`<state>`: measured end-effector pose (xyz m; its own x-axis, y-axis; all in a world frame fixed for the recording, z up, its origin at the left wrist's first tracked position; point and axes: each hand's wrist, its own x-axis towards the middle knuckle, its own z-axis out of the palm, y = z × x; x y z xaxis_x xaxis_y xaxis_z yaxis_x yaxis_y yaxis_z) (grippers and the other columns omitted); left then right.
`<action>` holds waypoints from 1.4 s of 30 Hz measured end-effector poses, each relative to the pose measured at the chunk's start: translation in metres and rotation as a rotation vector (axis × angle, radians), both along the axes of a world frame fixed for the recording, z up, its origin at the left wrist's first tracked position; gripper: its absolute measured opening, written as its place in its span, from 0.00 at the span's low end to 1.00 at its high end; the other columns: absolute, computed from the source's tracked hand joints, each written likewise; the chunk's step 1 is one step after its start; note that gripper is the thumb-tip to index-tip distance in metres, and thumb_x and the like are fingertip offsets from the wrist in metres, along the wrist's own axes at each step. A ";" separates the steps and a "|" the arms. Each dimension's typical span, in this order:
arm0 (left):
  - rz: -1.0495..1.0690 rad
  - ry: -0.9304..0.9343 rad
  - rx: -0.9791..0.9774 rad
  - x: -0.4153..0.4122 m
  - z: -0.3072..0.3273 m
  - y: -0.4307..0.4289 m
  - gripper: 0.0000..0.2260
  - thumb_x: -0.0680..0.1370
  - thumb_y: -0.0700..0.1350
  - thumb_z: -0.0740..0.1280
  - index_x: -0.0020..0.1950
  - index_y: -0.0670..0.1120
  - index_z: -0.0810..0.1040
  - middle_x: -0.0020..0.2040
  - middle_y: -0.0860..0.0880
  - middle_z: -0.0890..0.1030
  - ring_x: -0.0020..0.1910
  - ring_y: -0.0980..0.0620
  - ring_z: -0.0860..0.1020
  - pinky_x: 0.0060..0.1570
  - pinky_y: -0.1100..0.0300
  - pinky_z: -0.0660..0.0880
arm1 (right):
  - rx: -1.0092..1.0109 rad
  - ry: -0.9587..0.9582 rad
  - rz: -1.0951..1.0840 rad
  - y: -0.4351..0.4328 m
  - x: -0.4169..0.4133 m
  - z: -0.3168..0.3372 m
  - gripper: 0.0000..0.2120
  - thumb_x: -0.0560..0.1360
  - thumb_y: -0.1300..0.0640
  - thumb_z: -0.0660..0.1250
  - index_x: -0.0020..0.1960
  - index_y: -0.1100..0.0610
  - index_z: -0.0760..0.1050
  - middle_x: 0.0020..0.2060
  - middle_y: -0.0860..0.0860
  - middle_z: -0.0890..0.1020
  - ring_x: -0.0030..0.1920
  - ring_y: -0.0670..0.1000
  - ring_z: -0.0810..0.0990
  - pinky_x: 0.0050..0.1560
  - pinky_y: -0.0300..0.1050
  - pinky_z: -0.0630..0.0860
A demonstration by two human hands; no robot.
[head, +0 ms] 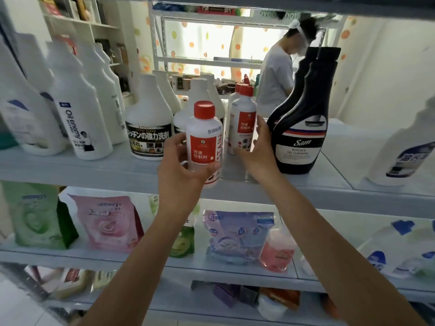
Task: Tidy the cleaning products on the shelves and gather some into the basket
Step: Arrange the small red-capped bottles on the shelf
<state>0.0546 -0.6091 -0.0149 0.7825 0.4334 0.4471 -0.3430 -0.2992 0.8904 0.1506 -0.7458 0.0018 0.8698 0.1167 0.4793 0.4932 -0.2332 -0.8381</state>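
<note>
Daylight glows through a curtain (211, 41) dotted orange and green at twelve o'clock, behind a white metal rack (200, 60). A white bookcase (94, 27) stands at eleven o'clock, a plain white wall (388, 67) at two o'clock.

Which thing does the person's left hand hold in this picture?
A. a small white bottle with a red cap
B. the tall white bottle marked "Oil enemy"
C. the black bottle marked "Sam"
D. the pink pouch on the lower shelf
A: the left hand grips the small white bottle with a red cap from the side and below, in front of the upper shelf.
</note>
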 end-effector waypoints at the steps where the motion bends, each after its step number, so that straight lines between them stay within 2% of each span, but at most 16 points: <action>1: -0.004 0.005 0.004 0.002 0.000 0.001 0.28 0.67 0.43 0.78 0.62 0.50 0.69 0.53 0.58 0.78 0.50 0.67 0.76 0.43 0.77 0.74 | -0.023 0.021 -0.047 0.004 0.008 -0.001 0.32 0.70 0.67 0.72 0.65 0.49 0.59 0.51 0.38 0.70 0.48 0.24 0.69 0.48 0.20 0.65; 3: -0.015 0.014 0.022 0.005 0.000 0.002 0.27 0.68 0.43 0.78 0.63 0.48 0.69 0.54 0.56 0.78 0.49 0.67 0.76 0.43 0.78 0.73 | -0.082 0.103 -0.100 0.012 0.023 -0.004 0.36 0.70 0.63 0.72 0.70 0.54 0.56 0.59 0.47 0.72 0.57 0.36 0.70 0.58 0.33 0.66; 5: -0.017 0.014 0.039 0.008 -0.001 0.002 0.27 0.68 0.43 0.77 0.64 0.46 0.70 0.56 0.54 0.78 0.50 0.66 0.76 0.45 0.78 0.73 | -0.126 0.182 -0.143 0.016 0.033 -0.007 0.36 0.72 0.60 0.72 0.71 0.55 0.55 0.62 0.51 0.73 0.62 0.49 0.72 0.59 0.45 0.69; 9: 0.082 -0.002 0.132 0.010 -0.003 0.001 0.29 0.68 0.46 0.77 0.66 0.45 0.71 0.63 0.47 0.71 0.56 0.55 0.75 0.55 0.60 0.77 | -0.192 0.186 -0.251 0.017 0.039 -0.010 0.28 0.72 0.57 0.72 0.65 0.59 0.61 0.59 0.53 0.76 0.58 0.54 0.76 0.48 0.41 0.69; 12: 0.112 0.005 0.171 0.013 -0.006 0.000 0.30 0.68 0.50 0.77 0.67 0.47 0.71 0.61 0.47 0.71 0.56 0.51 0.75 0.56 0.49 0.78 | -0.230 0.163 -0.262 0.013 0.030 -0.012 0.28 0.70 0.55 0.73 0.64 0.58 0.63 0.58 0.53 0.76 0.57 0.54 0.77 0.47 0.42 0.69; 14: 0.133 0.005 0.213 0.014 -0.008 -0.001 0.30 0.69 0.52 0.76 0.68 0.48 0.71 0.60 0.48 0.73 0.56 0.50 0.76 0.55 0.47 0.78 | -0.249 0.144 -0.255 0.008 0.015 -0.011 0.27 0.70 0.54 0.73 0.64 0.57 0.64 0.59 0.52 0.76 0.58 0.52 0.77 0.48 0.41 0.69; 17: 0.137 -0.011 0.235 0.014 -0.009 -0.008 0.30 0.69 0.52 0.76 0.68 0.48 0.72 0.58 0.50 0.74 0.55 0.52 0.76 0.55 0.49 0.78 | -0.258 0.123 -0.238 -0.003 -0.016 -0.011 0.27 0.70 0.54 0.74 0.63 0.55 0.65 0.58 0.49 0.77 0.56 0.49 0.77 0.50 0.39 0.69; 21: 0.083 -0.042 0.263 0.015 -0.009 -0.025 0.29 0.69 0.52 0.76 0.68 0.48 0.73 0.59 0.49 0.75 0.53 0.54 0.77 0.54 0.51 0.79 | -0.205 0.116 -0.282 -0.025 -0.059 -0.011 0.27 0.68 0.52 0.75 0.62 0.52 0.67 0.52 0.42 0.76 0.48 0.42 0.75 0.45 0.32 0.70; 27: 0.039 -0.033 0.268 0.032 -0.008 -0.051 0.28 0.70 0.53 0.75 0.67 0.50 0.72 0.60 0.51 0.74 0.54 0.54 0.77 0.55 0.52 0.78 | -0.135 0.163 -0.383 -0.063 -0.100 -0.011 0.31 0.66 0.53 0.76 0.66 0.51 0.68 0.61 0.46 0.78 0.59 0.49 0.77 0.64 0.48 0.73; 31: 0.022 -0.029 0.288 0.049 -0.010 -0.067 0.30 0.70 0.55 0.74 0.69 0.49 0.70 0.61 0.49 0.73 0.56 0.51 0.77 0.55 0.50 0.78 | -0.066 0.199 -0.385 -0.077 -0.115 -0.019 0.30 0.65 0.55 0.77 0.63 0.50 0.70 0.53 0.42 0.77 0.53 0.45 0.78 0.57 0.41 0.75; 33: 0.012 -0.026 0.299 0.055 -0.012 -0.074 0.31 0.71 0.55 0.74 0.70 0.48 0.68 0.64 0.48 0.71 0.58 0.50 0.76 0.56 0.48 0.78 | -0.025 0.243 -0.332 -0.085 -0.118 -0.027 0.28 0.63 0.57 0.78 0.60 0.50 0.72 0.53 0.43 0.79 0.51 0.45 0.79 0.53 0.38 0.76; 35: 0.044 -0.062 0.331 0.050 -0.014 -0.081 0.32 0.73 0.54 0.72 0.73 0.45 0.65 0.67 0.44 0.68 0.63 0.48 0.72 0.61 0.57 0.73 | 0.002 0.309 -0.281 -0.092 -0.120 -0.040 0.27 0.62 0.58 0.78 0.59 0.52 0.74 0.55 0.47 0.81 0.52 0.47 0.81 0.55 0.45 0.78; 37: 0.132 -0.238 0.397 0.032 -0.017 -0.087 0.30 0.76 0.55 0.68 0.72 0.41 0.65 0.68 0.39 0.65 0.67 0.45 0.66 0.63 0.72 0.62 | 0.023 0.369 -0.210 -0.099 -0.127 -0.051 0.25 0.61 0.58 0.79 0.55 0.51 0.75 0.52 0.45 0.83 0.50 0.46 0.82 0.53 0.45 0.79; 39: 0.031 -0.412 0.411 0.011 -0.026 -0.090 0.29 0.76 0.55 0.66 0.70 0.39 0.67 0.68 0.39 0.65 0.67 0.46 0.65 0.67 0.71 0.60 | 0.043 0.381 -0.113 -0.106 -0.137 -0.060 0.24 0.55 0.54 0.78 0.50 0.49 0.77 0.44 0.40 0.85 0.46 0.41 0.83 0.44 0.36 0.79; 40: -0.136 -0.400 0.357 0.001 -0.030 -0.090 0.29 0.75 0.55 0.67 0.70 0.41 0.66 0.68 0.43 0.67 0.67 0.48 0.67 0.68 0.66 0.63 | 0.026 0.383 -0.062 -0.108 -0.143 -0.064 0.25 0.53 0.52 0.77 0.49 0.47 0.77 0.42 0.37 0.84 0.45 0.40 0.83 0.41 0.32 0.77; 42: -0.522 -0.112 0.112 -0.016 -0.030 -0.093 0.28 0.73 0.54 0.70 0.70 0.48 0.67 0.65 0.49 0.74 0.62 0.52 0.75 0.62 0.58 0.74 | -0.058 0.417 0.023 -0.109 -0.154 -0.073 0.26 0.52 0.51 0.78 0.49 0.44 0.76 0.41 0.33 0.83 0.44 0.38 0.82 0.41 0.29 0.75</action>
